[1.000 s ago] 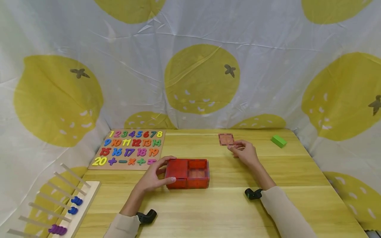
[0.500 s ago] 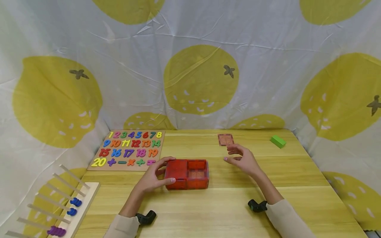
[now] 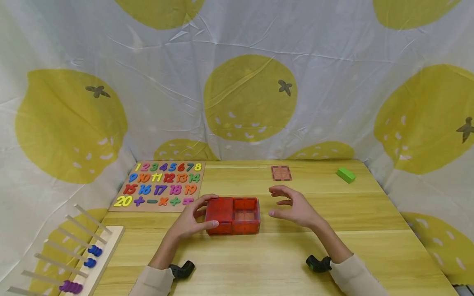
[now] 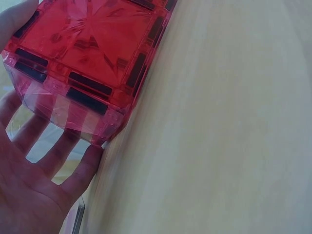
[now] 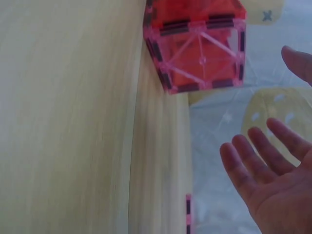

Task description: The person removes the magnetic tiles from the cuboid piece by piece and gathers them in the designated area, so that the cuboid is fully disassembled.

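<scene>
A red see-through box of magnetic tiles [image 3: 219, 210] stands on the table, made of two joined cells. Its left cell has a tile on top, while the right one is open upward. My left hand [image 3: 188, 221] grips the box's left end, thumb at the front and index finger at the back corner. In the left wrist view, the other fingers [image 4: 63, 153] spread beside the end wall. Right of the box, my right hand [image 3: 298, 209] hovers with fingers apart, holding nothing. Farther back lies a single pinkish magnetic tile [image 3: 281, 173], flat on the table.
A number puzzle board [image 3: 157, 187] lies at the back left. Nearer on the left is a wooden peg counter [image 3: 105, 257] with blue and purple beads. A green block [image 3: 346, 175] sits at the back right. A lemon-patterned curtain [image 3: 170, 102] hangs behind the table [image 3: 237, 263].
My right hand has left the single tile's near edge and come back toward the box, its fingers spreading. The left hand and the box have stayed put.
</scene>
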`<state>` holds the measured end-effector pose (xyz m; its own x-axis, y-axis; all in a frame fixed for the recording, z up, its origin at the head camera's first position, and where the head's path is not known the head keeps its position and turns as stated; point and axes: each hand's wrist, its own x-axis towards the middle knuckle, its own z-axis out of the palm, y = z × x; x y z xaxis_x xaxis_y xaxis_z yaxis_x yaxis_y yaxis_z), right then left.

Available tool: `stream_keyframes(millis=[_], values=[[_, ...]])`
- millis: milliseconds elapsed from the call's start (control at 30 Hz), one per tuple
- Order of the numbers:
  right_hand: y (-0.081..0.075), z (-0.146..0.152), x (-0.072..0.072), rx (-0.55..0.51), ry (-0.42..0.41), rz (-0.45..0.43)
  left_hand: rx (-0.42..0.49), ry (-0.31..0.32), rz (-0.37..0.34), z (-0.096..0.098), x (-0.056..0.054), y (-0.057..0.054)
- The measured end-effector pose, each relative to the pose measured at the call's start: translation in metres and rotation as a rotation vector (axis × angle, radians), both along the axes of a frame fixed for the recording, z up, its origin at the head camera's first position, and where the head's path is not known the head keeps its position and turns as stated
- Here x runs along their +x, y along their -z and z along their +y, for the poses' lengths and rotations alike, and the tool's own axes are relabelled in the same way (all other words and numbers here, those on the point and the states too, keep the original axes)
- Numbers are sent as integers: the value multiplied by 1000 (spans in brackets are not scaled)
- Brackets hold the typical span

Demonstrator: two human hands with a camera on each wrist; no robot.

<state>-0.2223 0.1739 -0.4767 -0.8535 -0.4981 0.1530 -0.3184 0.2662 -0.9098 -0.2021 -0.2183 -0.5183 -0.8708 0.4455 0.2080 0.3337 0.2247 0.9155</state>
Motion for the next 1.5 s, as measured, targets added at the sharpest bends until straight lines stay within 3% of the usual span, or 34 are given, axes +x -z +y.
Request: stream_keyframes(millis=[367, 1067, 1500], values=[[7, -18, 4, -8, -95, 36, 0, -1, -1, 1, 0, -1], [20, -29, 8, 29, -114, -3, 4, -1, -6, 1, 0, -1], [26, -32, 4, -2, -136, -4, 0, -5, -2, 1, 1, -1]])
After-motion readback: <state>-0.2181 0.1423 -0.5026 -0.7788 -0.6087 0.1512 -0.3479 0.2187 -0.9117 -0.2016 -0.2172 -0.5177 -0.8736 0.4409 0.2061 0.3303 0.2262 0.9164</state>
